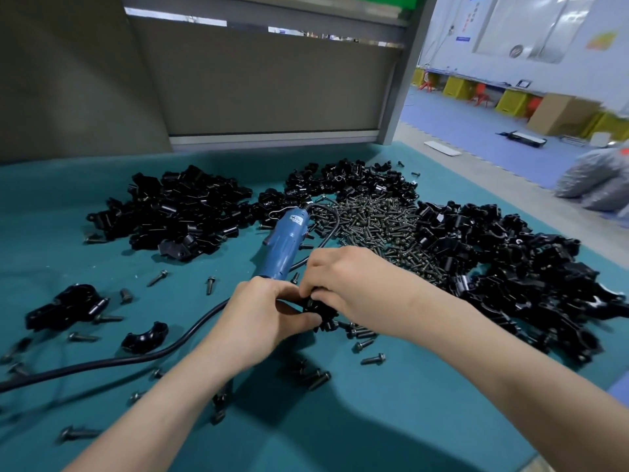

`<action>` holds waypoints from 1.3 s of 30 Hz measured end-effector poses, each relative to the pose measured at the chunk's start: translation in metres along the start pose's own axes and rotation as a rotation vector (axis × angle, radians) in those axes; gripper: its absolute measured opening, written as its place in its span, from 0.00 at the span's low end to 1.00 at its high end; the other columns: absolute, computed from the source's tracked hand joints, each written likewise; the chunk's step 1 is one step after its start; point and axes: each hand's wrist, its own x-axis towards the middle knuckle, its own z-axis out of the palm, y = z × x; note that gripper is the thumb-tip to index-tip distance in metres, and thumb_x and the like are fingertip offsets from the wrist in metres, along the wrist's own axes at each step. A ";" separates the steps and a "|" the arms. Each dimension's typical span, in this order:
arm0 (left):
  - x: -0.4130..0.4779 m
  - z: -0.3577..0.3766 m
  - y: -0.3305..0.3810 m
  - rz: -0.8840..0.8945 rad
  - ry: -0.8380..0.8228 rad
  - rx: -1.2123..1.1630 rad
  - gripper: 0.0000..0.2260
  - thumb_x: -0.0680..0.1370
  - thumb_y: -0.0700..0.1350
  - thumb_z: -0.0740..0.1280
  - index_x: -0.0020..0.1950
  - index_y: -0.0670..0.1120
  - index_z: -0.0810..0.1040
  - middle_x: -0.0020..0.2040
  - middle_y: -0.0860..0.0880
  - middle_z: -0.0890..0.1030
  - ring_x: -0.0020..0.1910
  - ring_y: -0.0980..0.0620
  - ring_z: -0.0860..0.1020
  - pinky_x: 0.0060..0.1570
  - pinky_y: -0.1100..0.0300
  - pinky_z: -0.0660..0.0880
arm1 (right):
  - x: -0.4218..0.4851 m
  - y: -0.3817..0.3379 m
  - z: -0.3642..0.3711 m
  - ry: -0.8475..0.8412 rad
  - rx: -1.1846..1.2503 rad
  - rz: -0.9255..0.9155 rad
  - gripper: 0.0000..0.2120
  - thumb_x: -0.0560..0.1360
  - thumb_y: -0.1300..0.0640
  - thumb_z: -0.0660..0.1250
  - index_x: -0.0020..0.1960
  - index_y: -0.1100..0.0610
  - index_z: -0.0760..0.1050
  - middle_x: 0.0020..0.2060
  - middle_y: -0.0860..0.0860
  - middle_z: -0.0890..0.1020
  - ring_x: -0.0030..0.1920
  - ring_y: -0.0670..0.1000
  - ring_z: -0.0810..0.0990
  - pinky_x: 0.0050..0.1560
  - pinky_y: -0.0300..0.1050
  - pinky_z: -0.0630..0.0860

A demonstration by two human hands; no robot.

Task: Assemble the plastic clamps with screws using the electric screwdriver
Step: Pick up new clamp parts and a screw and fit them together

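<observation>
Left hand, right hand — grip on glossy black clamp, blue screwdriver

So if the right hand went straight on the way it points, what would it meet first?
Probably the left hand, right at the clamp; the blue screwdriver lies beyond.

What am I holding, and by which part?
A black plastic clamp: left hand grips its left side, right hand its top.

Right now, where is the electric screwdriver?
Head view, centre: the electric screwdriver lies just beyond the left hand, between the left clamp pile and the screw heap.
</observation>
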 end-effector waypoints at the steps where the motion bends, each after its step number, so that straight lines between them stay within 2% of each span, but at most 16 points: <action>1: 0.000 0.000 0.000 -0.003 0.002 -0.007 0.05 0.69 0.50 0.77 0.40 0.54 0.84 0.34 0.50 0.83 0.28 0.55 0.71 0.30 0.63 0.67 | 0.001 -0.001 0.001 -0.013 -0.034 -0.005 0.12 0.82 0.58 0.57 0.62 0.54 0.75 0.59 0.50 0.73 0.59 0.51 0.73 0.61 0.49 0.68; 6: 0.002 0.000 -0.002 0.028 0.012 -0.010 0.13 0.69 0.47 0.78 0.29 0.57 0.77 0.25 0.53 0.72 0.26 0.55 0.64 0.28 0.64 0.62 | 0.005 -0.006 0.005 -0.028 -0.090 -0.054 0.12 0.81 0.59 0.59 0.62 0.54 0.74 0.56 0.51 0.76 0.59 0.53 0.74 0.59 0.50 0.69; 8: 0.001 0.000 -0.002 0.040 -0.007 -0.031 0.11 0.69 0.47 0.77 0.31 0.57 0.79 0.24 0.54 0.72 0.25 0.56 0.64 0.28 0.66 0.61 | 0.003 -0.005 0.006 0.045 -0.026 -0.020 0.09 0.80 0.56 0.62 0.59 0.55 0.75 0.51 0.51 0.77 0.56 0.53 0.74 0.56 0.51 0.70; 11: 0.001 0.000 -0.004 0.028 -0.022 -0.064 0.07 0.69 0.48 0.77 0.34 0.54 0.81 0.26 0.52 0.71 0.27 0.54 0.63 0.30 0.62 0.61 | 0.001 0.001 0.009 0.125 0.110 0.020 0.07 0.77 0.54 0.67 0.52 0.55 0.78 0.46 0.50 0.78 0.56 0.51 0.73 0.55 0.51 0.71; 15: 0.000 -0.002 -0.003 -0.002 -0.024 -0.086 0.06 0.68 0.49 0.78 0.35 0.52 0.82 0.22 0.54 0.71 0.23 0.57 0.63 0.25 0.67 0.59 | 0.001 0.007 0.019 0.207 0.245 0.011 0.06 0.75 0.55 0.71 0.46 0.58 0.78 0.41 0.45 0.76 0.48 0.46 0.69 0.53 0.47 0.69; 18: 0.000 -0.001 -0.001 -0.001 -0.006 -0.074 0.10 0.67 0.48 0.78 0.30 0.57 0.80 0.22 0.55 0.72 0.23 0.58 0.67 0.26 0.68 0.61 | -0.001 0.014 0.023 0.249 0.411 -0.001 0.07 0.74 0.53 0.72 0.44 0.57 0.80 0.40 0.45 0.78 0.44 0.45 0.74 0.50 0.44 0.73; 20: 0.000 0.000 -0.001 -0.028 0.005 -0.099 0.10 0.67 0.47 0.79 0.32 0.59 0.80 0.29 0.56 0.81 0.28 0.59 0.76 0.34 0.67 0.71 | 0.002 0.034 0.021 0.371 0.532 0.046 0.06 0.75 0.52 0.68 0.47 0.54 0.81 0.40 0.39 0.78 0.43 0.40 0.78 0.45 0.35 0.75; 21: -0.001 0.000 -0.001 -0.052 0.006 -0.126 0.09 0.67 0.47 0.79 0.36 0.59 0.81 0.33 0.55 0.84 0.33 0.59 0.81 0.41 0.65 0.76 | 0.006 0.051 0.019 0.450 0.563 0.146 0.07 0.76 0.53 0.65 0.50 0.52 0.81 0.42 0.37 0.78 0.43 0.36 0.78 0.44 0.31 0.76; 23: -0.001 -0.001 -0.001 -0.078 -0.006 -0.153 0.08 0.67 0.46 0.79 0.41 0.57 0.83 0.37 0.53 0.85 0.39 0.58 0.84 0.49 0.61 0.79 | 0.017 0.095 0.021 0.497 0.469 0.425 0.10 0.78 0.60 0.63 0.56 0.53 0.79 0.48 0.42 0.81 0.46 0.37 0.79 0.46 0.31 0.76; 25: -0.002 -0.002 0.000 -0.080 -0.022 -0.156 0.08 0.68 0.45 0.78 0.41 0.56 0.83 0.37 0.54 0.86 0.39 0.57 0.84 0.50 0.60 0.79 | 0.026 0.135 0.031 0.317 0.232 0.654 0.13 0.79 0.68 0.61 0.60 0.58 0.78 0.56 0.55 0.81 0.52 0.53 0.81 0.55 0.43 0.78; 26: -0.002 -0.003 0.001 -0.082 -0.026 -0.160 0.08 0.68 0.45 0.78 0.41 0.56 0.83 0.37 0.54 0.86 0.39 0.57 0.84 0.50 0.60 0.79 | 0.029 0.147 0.038 0.207 0.128 0.697 0.15 0.78 0.70 0.59 0.60 0.60 0.78 0.57 0.58 0.80 0.52 0.57 0.80 0.55 0.48 0.78; 29: -0.003 -0.004 0.002 -0.095 -0.026 -0.180 0.08 0.69 0.44 0.78 0.41 0.56 0.83 0.38 0.54 0.86 0.39 0.58 0.84 0.49 0.61 0.79 | 0.036 0.158 0.054 0.046 -0.052 0.661 0.15 0.76 0.73 0.58 0.57 0.62 0.76 0.51 0.60 0.79 0.46 0.60 0.80 0.47 0.53 0.80; 32: -0.003 -0.004 0.000 -0.102 -0.042 -0.198 0.08 0.69 0.44 0.78 0.42 0.55 0.83 0.37 0.54 0.86 0.39 0.58 0.84 0.48 0.63 0.79 | 0.040 0.157 0.058 0.051 -0.142 0.615 0.14 0.74 0.74 0.56 0.54 0.62 0.74 0.42 0.57 0.76 0.40 0.58 0.75 0.38 0.49 0.74; 34: -0.002 -0.004 -0.001 -0.103 -0.043 -0.206 0.08 0.69 0.44 0.78 0.42 0.55 0.83 0.37 0.53 0.86 0.39 0.58 0.84 0.48 0.62 0.79 | 0.038 0.158 0.060 0.080 -0.158 0.593 0.14 0.74 0.73 0.56 0.53 0.60 0.73 0.37 0.54 0.73 0.39 0.57 0.73 0.36 0.48 0.71; 37: -0.001 -0.003 -0.002 -0.104 -0.047 -0.199 0.08 0.69 0.44 0.78 0.43 0.55 0.83 0.37 0.53 0.86 0.39 0.58 0.84 0.50 0.61 0.79 | 0.031 0.157 0.063 0.231 -0.092 0.576 0.13 0.75 0.71 0.57 0.53 0.58 0.73 0.43 0.55 0.80 0.42 0.58 0.77 0.41 0.52 0.78; 39: -0.001 -0.003 -0.002 -0.107 -0.043 -0.198 0.08 0.69 0.44 0.78 0.43 0.55 0.82 0.37 0.53 0.86 0.39 0.58 0.84 0.49 0.61 0.79 | 0.027 0.153 0.060 0.381 0.021 0.566 0.12 0.77 0.70 0.57 0.54 0.58 0.75 0.47 0.54 0.81 0.47 0.57 0.78 0.47 0.54 0.78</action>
